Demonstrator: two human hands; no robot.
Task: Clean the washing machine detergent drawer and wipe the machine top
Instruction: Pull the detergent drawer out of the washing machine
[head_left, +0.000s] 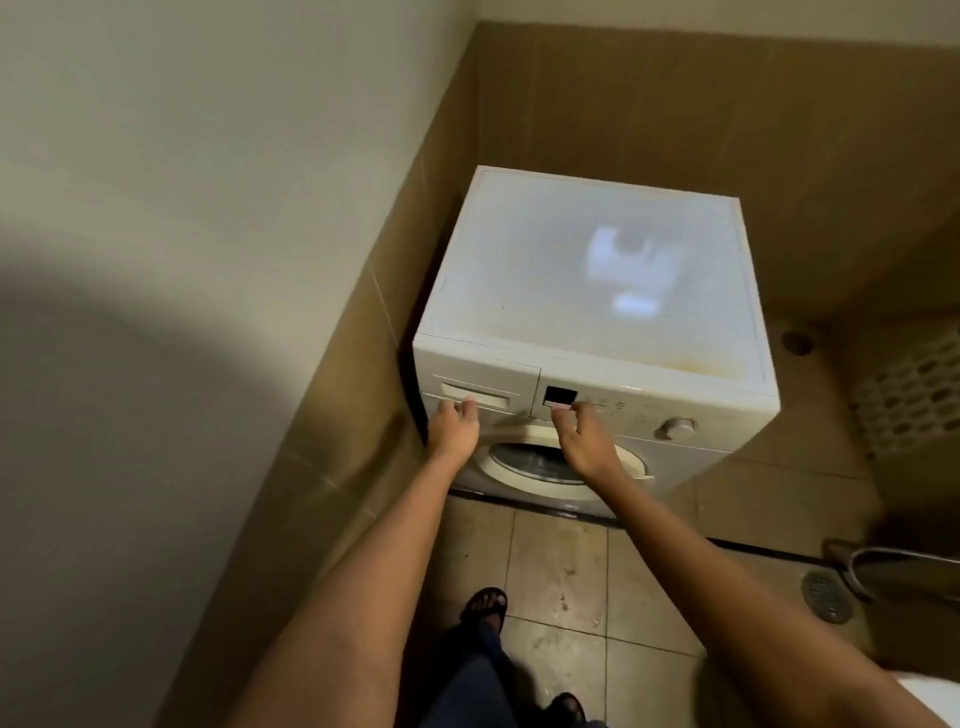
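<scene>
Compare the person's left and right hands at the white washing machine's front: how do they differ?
The left hand sits at the white detergent drawer, which is closed, fingers bent onto its recessed grip; the right hand is further right, below the small black display. The left hand's fingers lie together; the right hand's are spread and loosely curved, gripping nothing. Both reach the white washing machine's upper front, arms outstretched.
</scene>
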